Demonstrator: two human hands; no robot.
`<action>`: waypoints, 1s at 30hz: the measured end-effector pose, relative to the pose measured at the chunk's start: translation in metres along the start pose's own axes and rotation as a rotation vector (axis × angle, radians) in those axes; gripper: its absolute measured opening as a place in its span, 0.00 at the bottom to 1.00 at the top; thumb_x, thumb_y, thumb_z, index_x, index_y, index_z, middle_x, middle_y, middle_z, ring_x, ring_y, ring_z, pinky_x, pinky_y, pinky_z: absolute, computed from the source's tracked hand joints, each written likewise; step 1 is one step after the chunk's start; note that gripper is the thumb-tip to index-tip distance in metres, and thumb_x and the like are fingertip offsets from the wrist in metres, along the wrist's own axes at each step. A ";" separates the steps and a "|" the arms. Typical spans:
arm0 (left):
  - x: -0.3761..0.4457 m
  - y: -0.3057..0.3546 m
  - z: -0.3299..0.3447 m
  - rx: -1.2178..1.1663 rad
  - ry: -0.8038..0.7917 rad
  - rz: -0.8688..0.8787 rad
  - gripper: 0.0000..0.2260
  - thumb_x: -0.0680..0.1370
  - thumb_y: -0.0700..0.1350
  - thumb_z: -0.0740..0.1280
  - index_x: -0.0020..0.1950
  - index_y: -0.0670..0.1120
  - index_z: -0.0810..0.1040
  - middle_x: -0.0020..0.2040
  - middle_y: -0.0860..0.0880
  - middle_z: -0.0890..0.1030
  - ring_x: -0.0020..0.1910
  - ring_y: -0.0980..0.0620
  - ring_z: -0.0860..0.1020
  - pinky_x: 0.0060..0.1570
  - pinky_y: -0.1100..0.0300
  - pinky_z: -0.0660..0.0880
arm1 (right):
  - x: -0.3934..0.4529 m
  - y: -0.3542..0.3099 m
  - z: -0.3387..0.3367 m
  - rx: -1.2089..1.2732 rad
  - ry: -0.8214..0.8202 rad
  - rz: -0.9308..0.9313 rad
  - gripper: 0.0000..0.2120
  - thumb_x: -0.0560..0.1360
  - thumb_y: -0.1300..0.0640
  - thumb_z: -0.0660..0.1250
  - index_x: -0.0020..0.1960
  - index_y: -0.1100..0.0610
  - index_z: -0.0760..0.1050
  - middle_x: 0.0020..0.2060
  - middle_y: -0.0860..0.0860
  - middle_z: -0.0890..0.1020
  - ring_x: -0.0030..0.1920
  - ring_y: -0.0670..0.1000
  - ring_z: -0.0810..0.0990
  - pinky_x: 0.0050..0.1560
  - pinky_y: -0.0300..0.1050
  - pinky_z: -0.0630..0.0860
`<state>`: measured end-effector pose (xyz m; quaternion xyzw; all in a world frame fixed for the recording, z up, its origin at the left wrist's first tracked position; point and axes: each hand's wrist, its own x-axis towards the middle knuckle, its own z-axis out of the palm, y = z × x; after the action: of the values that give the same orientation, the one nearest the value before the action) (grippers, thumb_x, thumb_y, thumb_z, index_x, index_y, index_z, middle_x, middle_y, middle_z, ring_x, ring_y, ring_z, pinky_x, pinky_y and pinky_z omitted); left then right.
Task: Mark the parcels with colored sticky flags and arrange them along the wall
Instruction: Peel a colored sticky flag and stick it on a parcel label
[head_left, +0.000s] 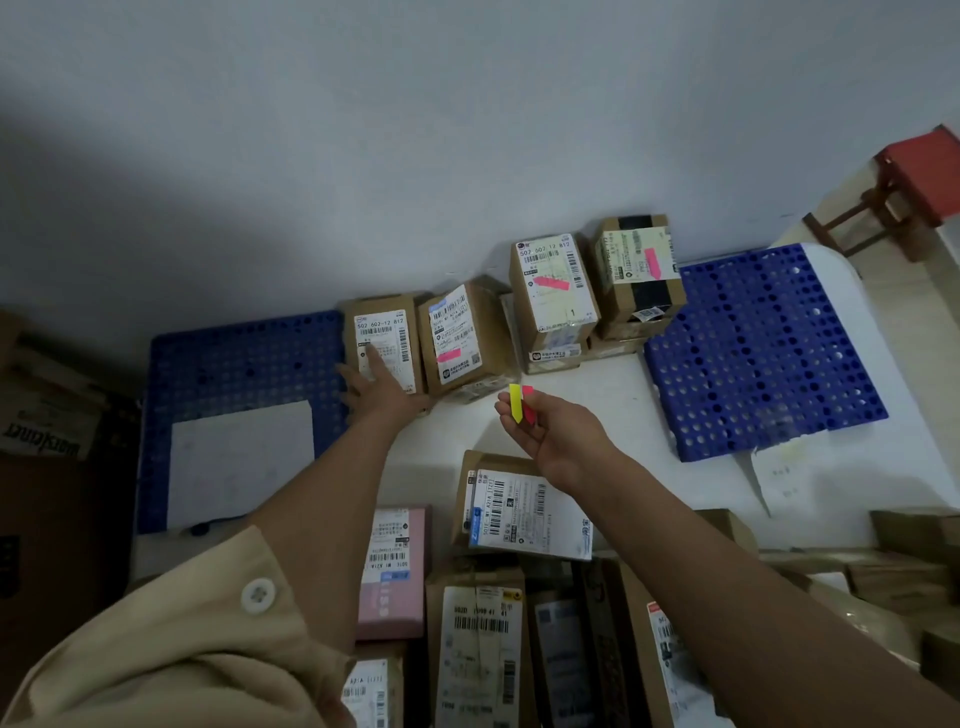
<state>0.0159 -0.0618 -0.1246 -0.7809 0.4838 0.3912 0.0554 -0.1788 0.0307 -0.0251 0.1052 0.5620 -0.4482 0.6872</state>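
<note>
Parcel storeroom: labelled parcels (553, 291), pallets (763, 353)

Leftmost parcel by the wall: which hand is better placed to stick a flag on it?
Probably the right hand: it pinches the flags, while the left hand rests on that unflagged parcel, steadying it.

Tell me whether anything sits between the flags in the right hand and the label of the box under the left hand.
Only the left hand itself: it lies on the lower part of the unflagged box by the wall. The upper label is bare. Between it and the sticky flags pinched in the right hand nothing else stands.
</note>
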 end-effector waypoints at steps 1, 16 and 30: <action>-0.003 0.001 -0.001 0.008 0.000 0.003 0.55 0.71 0.58 0.75 0.79 0.57 0.33 0.78 0.40 0.32 0.77 0.32 0.41 0.74 0.34 0.50 | 0.000 0.001 0.000 0.000 -0.001 -0.001 0.08 0.80 0.64 0.63 0.54 0.67 0.78 0.49 0.62 0.85 0.50 0.56 0.85 0.46 0.44 0.83; -0.132 -0.011 -0.051 -0.363 0.053 0.371 0.48 0.69 0.50 0.77 0.77 0.66 0.47 0.74 0.47 0.55 0.71 0.42 0.62 0.69 0.46 0.67 | -0.001 0.011 0.016 -1.127 0.101 -0.597 0.14 0.80 0.61 0.59 0.61 0.47 0.73 0.50 0.56 0.82 0.45 0.56 0.83 0.48 0.57 0.82; -0.204 -0.015 -0.058 -0.696 -0.310 0.561 0.36 0.70 0.57 0.77 0.69 0.73 0.59 0.73 0.57 0.64 0.69 0.50 0.71 0.67 0.47 0.72 | -0.037 0.014 -0.005 -0.727 0.104 -0.547 0.13 0.79 0.59 0.62 0.62 0.53 0.78 0.50 0.52 0.85 0.47 0.56 0.85 0.49 0.57 0.83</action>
<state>0.0143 0.0648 0.0461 -0.5246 0.5024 0.6418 -0.2460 -0.1703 0.0604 0.0002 -0.2725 0.7237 -0.3810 0.5067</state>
